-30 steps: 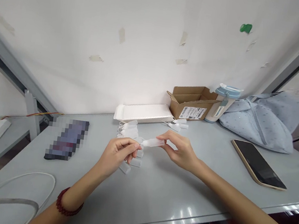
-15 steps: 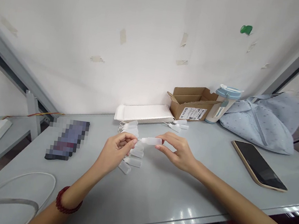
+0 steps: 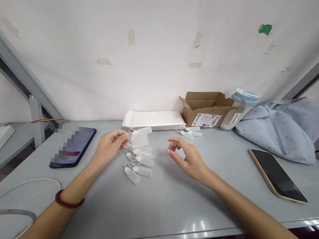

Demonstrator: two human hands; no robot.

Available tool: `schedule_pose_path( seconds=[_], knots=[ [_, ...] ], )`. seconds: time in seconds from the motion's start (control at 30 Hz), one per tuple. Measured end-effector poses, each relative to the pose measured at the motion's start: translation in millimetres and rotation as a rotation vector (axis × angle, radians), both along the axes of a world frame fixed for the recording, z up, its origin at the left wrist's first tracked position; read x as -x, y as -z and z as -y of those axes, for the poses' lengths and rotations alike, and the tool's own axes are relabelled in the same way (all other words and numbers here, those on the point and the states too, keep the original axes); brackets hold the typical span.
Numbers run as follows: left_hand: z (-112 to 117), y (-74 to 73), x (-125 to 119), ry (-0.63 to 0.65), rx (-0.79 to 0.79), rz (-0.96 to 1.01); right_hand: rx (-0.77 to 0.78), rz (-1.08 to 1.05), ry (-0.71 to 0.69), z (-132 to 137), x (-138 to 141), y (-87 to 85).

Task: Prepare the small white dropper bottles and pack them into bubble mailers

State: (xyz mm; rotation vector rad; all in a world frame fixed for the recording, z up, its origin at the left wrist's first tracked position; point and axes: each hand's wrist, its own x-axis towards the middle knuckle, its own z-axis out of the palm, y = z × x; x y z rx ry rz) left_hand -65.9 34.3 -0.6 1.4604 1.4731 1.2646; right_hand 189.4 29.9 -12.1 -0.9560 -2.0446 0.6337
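Several small translucent plastic bottles (image 3: 144,159) with thin looped white cords lie in a loose column mid-table, bodies pointing right. My left hand (image 3: 112,144) is at the column's left side, thumb and fingers pinched together beside the cord ends. Whatever is between those fingertips is hidden. To the right of the bottles, my right hand (image 3: 186,156) hovers above the table with its fingers curved, apart and holding nothing. A few more such bottles (image 3: 187,135) lie farther back, by a stack of white padded envelopes (image 3: 156,120).
An open cardboard box (image 3: 207,116), a blue-lidded cup (image 3: 238,110) and a light blue fabric bag (image 3: 281,131) stand along the wall. One phone (image 3: 278,176) lies at right, another phone (image 3: 77,148) at left. A white cable (image 3: 21,183) curves over the near left corner.
My right hand has let go of the bottle it gripped and stays at about the same spot. My left hand has moved left, and the bottle is no longer stretched between both hands.
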Motion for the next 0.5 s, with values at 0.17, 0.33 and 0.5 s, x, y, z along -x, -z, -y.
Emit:
schedule_pose_path(
  seconds=[0.17,0.33,0.5],
  knots=[
    [-17.4,14.2,14.9,-0.04,0.034,-0.03,-0.021,0.008,0.003,0.4,-0.8,-2.8],
    [-23.4,25.0,16.3,-0.025,0.069,-0.081,-0.074,0.035,0.038,-8.2,-6.1,-0.8],
    [-26.3,31.3,14.9,-0.027,0.082,-0.07,-0.166,0.174,0.133,-29.5,-19.7,4.4]
  ],
)
